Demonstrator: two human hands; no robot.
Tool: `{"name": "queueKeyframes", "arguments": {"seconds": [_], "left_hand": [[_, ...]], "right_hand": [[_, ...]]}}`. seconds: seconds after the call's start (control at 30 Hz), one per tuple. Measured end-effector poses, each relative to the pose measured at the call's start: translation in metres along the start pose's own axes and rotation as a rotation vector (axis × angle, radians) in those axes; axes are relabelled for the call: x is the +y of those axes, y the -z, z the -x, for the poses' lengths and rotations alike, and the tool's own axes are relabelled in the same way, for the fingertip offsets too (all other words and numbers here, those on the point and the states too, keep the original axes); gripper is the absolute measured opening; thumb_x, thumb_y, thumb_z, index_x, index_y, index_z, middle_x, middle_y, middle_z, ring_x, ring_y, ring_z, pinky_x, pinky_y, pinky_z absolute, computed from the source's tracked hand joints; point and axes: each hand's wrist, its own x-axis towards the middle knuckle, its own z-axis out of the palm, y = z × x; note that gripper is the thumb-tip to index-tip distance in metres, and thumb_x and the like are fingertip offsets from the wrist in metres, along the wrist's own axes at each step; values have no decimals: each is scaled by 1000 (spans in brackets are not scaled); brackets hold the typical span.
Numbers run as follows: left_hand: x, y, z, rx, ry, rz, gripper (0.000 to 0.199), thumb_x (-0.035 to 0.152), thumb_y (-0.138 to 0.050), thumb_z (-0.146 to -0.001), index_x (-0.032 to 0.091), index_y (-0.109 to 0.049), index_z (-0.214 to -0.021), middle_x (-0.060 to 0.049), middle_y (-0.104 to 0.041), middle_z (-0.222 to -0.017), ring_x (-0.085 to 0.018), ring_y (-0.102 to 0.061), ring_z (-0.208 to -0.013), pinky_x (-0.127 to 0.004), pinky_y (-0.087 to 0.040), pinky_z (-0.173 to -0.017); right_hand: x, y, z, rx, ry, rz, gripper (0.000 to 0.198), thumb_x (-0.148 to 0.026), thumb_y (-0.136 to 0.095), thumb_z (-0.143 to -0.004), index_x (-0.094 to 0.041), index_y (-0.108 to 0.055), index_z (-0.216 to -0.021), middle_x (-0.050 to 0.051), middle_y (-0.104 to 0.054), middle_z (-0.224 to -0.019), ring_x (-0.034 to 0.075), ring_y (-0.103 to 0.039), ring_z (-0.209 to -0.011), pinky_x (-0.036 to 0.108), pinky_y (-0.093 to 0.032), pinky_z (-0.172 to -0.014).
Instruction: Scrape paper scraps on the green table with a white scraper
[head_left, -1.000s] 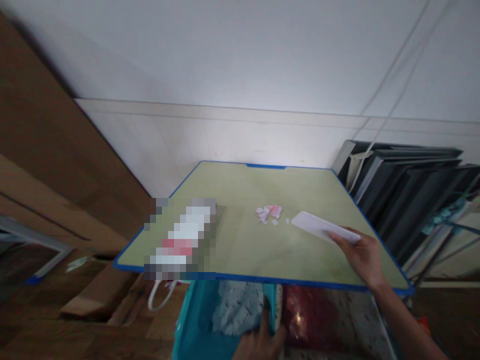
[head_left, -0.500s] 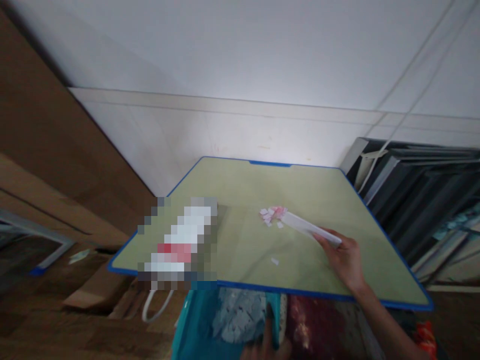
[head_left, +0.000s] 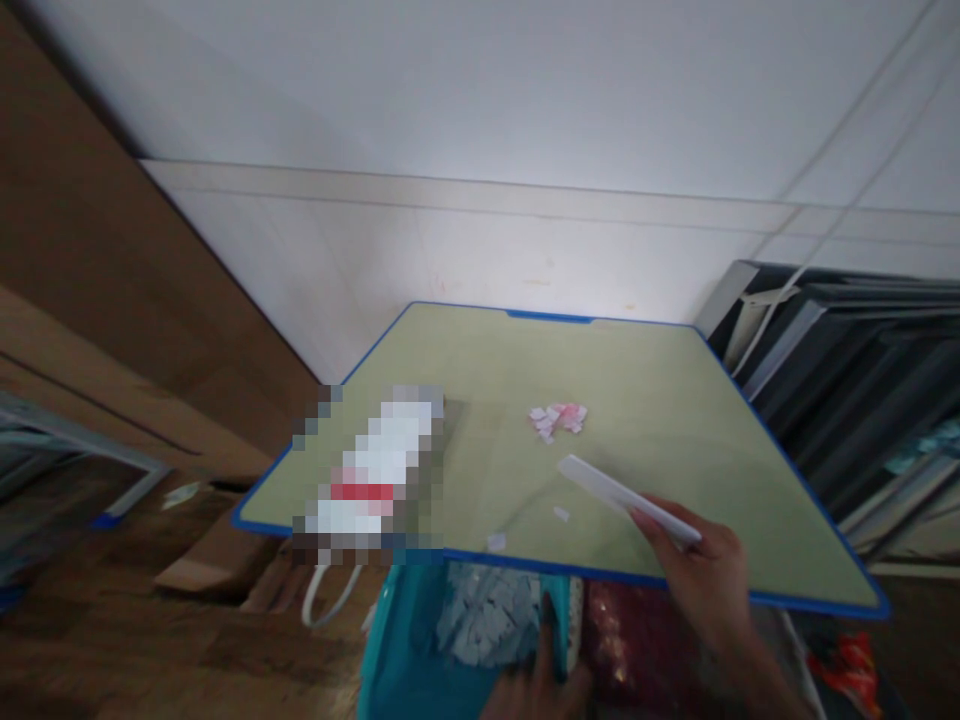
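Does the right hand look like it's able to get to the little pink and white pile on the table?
Probably yes: nothing seems to block the way to the pile. The right hand already holds a flat white piece, though, so picking up bits may be awkward.

Two bare hands of the person show. The right hand (head_left: 701, 565), over the table's (head_left: 637, 360) near edge toward its right corner, has slim fingers and a tapering thumb (head_left: 649, 530); its back is smooth in outline and runs into a narrow wrist (head_left: 729, 632). Beyond that the forearm (head_left: 772, 685) is bare and slender as far as the picture's lower border. The left hand (head_left: 534, 690), below the table's near edge, is blurred and partly cut off; its index finger (head_left: 545, 648) is long and thin, with a dark tip that could be a covering, a stain or shadow. Nails and finer markings are too soft to make out.
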Motion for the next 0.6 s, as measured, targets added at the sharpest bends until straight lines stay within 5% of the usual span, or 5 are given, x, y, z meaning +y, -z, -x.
{"name": "queueKeyframes", "arguments": {"seconds": [0.37, 0.5, 0.6], "left_hand": [[1, 0, 2, 118, 7, -26, 33, 43, -36, -79, 45, -44, -111, -17, -50, -120, -23, -63, -59, -33, -50, -48], [-3, -6, 2, 154, -107, 3, 38, 43, -23, -83, 40, -43, -115, -18, -54, -116, -23, -63, -57, -31, -49, -42], [-3, -8, 1, 149, -93, -14, 38, 42, -22, -83, 43, -41, -116, -16, -44, -126, -21, -62, -52, -31, -48, -39]], "right_hand": [[-38, -45, 14, -162, 93, -234, 19, -21, -53, -79, -21, -69, -89, 2, -72, -84, 17, -67, -74, 24, -53, -69], [-49, -59, 11, -255, 37, -312, 19, -22, -53, -78, -21, -70, -88, 3, -72, -83, 18, -67, -74, 25, -51, -71], [-44, -61, 5, -231, -69, -255, 16, -26, -58, -74, -20, -71, -80, 3, -72, -75, 19, -66, -68, 27, -52, -65]]}}
